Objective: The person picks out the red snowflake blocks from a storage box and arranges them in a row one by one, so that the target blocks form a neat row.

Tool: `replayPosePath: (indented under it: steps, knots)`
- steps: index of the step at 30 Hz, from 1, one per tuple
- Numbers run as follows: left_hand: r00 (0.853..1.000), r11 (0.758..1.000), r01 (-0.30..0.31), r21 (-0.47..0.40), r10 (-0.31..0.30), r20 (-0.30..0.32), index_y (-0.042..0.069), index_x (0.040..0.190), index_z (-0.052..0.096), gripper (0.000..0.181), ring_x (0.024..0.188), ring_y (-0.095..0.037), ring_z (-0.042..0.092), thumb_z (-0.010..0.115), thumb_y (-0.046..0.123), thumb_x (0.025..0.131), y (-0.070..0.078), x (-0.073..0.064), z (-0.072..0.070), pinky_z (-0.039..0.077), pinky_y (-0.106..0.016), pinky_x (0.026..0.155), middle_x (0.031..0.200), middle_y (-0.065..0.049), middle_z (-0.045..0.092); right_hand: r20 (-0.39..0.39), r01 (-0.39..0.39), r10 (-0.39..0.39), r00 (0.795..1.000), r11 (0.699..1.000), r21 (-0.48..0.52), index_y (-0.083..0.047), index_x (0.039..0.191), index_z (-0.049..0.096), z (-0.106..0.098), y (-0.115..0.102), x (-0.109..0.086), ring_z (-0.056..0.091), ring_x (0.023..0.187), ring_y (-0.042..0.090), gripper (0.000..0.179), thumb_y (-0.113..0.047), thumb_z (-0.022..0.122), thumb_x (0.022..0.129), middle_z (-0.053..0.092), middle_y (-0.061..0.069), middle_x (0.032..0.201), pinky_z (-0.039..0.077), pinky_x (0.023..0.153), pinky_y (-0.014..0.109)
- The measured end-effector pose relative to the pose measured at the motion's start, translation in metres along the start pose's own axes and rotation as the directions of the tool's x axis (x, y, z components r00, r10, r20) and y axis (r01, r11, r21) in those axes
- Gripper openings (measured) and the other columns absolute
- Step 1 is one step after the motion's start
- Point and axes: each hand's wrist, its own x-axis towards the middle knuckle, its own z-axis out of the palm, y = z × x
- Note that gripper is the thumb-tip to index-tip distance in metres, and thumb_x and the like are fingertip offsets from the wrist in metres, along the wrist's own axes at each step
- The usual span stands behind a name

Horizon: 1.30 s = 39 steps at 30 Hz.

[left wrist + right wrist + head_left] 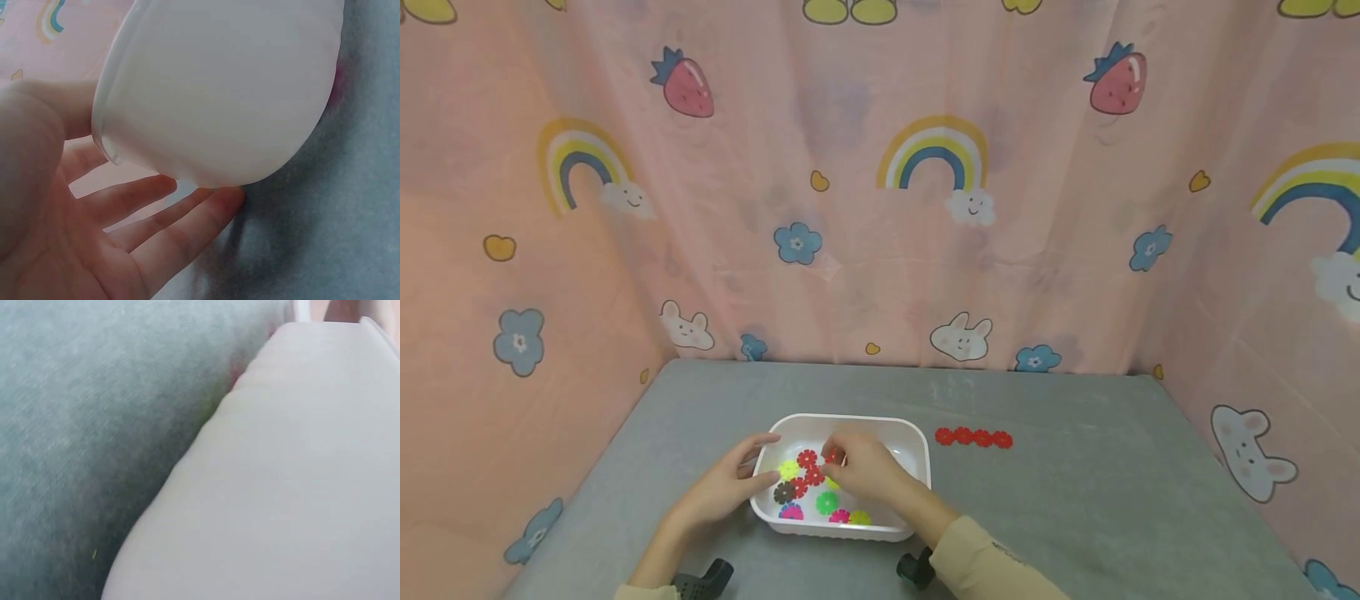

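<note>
A white plastic tray point(891, 432) holds small flower-shaped discs, among them red discs point(814, 476), a green disc point(827, 503), a dark disc point(784, 492) and a yellow disc point(787, 470). My left hand point(724, 483) grips the tray's left rim. In the left wrist view its thumb hooks over the rim, while the fingers point(187, 240) lie along the outer wall. Inside the tray, my right hand point(865, 468) pinches a red disc point(830, 457) between thumb and forefinger, partly covered by the fingers. The right wrist view is mostly the tray's outer wall point(281, 475).
Right of the tray, several red discs point(973, 437) lie in a joined row on the grey table point(1075, 500). A pink patterned curtain point(850, 292) rises along the back and both sides. Dark wrist devices point(703, 581) sit below the tray's near side.
</note>
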Motion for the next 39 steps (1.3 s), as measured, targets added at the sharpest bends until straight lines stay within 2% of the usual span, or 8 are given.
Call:
replayPosePath:
  steps: [4, 10, 15, 22, 31, 39]
  knots:
    - [1.000, 1.000, -0.001, -0.003, 0.001, 0.000, 0.018, 0.148, 0.048, 0.060, 0.137, -0.052, 0.044, 0.073, 0.029, 0.095, 0.000, 0.000, 0.000, 0.046, -0.060, 0.104, 0.158, -0.026, 0.036, 0.017, -0.006, 0.006, 1.000, 1.000, -0.020, -0.009, 0.104, 0.071, 0.004, -0.002, 0.002, 0.053, 0.076, 0.008, 0.016, -0.016, 0.076, 0.091, 0.058, -0.008, 0.082, 0.050, 0.069, 0.021]
    - [1.000, 1.000, -0.006, -0.017, 0.006, 0.002, 0.017, 0.148, 0.048, 0.060, 0.137, -0.052, 0.043, 0.073, 0.027, 0.095, 0.000, -0.001, -0.001, 0.046, -0.059, 0.104, 0.158, -0.026, 0.036, 0.048, -0.055, 0.055, 0.997, 0.998, 0.011, -0.010, 0.106, 0.070, 0.010, 0.003, 0.007, 0.055, 0.078, 0.010, 0.017, -0.016, 0.077, 0.091, 0.059, -0.007, 0.085, 0.051, 0.070, 0.023]
    - [1.000, 0.999, -0.002, -0.038, 0.002, -0.005, 0.016, 0.147, 0.048, 0.058, 0.138, -0.053, 0.042, 0.072, 0.024, 0.095, 0.001, -0.002, -0.001, 0.045, -0.060, 0.105, 0.157, -0.027, 0.036, 0.079, -0.085, 0.084, 0.993, 0.996, 0.006, -0.013, 0.110, 0.070, 0.015, 0.006, 0.008, 0.055, 0.083, 0.010, 0.022, -0.020, 0.077, 0.091, 0.060, -0.007, 0.092, 0.053, 0.077, 0.027]
    - [1.000, 0.999, -0.005, -0.040, 0.005, -0.001, 0.016, 0.147, 0.048, 0.057, 0.138, -0.053, 0.041, 0.072, 0.024, 0.096, 0.000, -0.001, -0.002, 0.044, -0.060, 0.106, 0.157, -0.028, 0.036, 0.103, -0.102, 0.108, 0.989, 0.993, -0.059, -0.017, 0.112, 0.071, 0.018, 0.006, 0.011, 0.056, 0.092, 0.010, 0.027, -0.024, 0.080, 0.088, 0.060, -0.007, 0.101, 0.055, 0.088, 0.032]
    - [1.000, 0.999, -0.002, -0.044, 0.002, 0.010, 0.017, 0.148, 0.048, 0.057, 0.138, -0.054, 0.040, 0.072, 0.025, 0.096, 0.000, 0.000, -0.002, 0.044, -0.060, 0.106, 0.157, -0.027, 0.036, 0.106, -0.100, 0.116, 0.988, 0.984, -0.145, -0.019, 0.105, 0.071, 0.025, 0.008, 0.016, 0.052, 0.085, 0.007, 0.024, -0.028, 0.083, 0.086, 0.052, -0.007, 0.093, 0.051, 0.074, 0.023]
    - [1.000, 0.999, -0.014, -0.047, 0.014, 0.003, 0.016, 0.147, 0.048, 0.057, 0.138, -0.054, 0.040, 0.072, 0.023, 0.096, 0.001, 0.000, -0.002, 0.045, -0.060, 0.105, 0.157, -0.027, 0.036, 0.100, -0.109, 0.126, 0.987, 0.981, -0.158, -0.020, 0.104, 0.070, 0.027, 0.008, 0.019, 0.052, 0.085, 0.008, 0.025, -0.027, 0.084, 0.084, 0.052, -0.007, 0.093, 0.053, 0.076, 0.022]
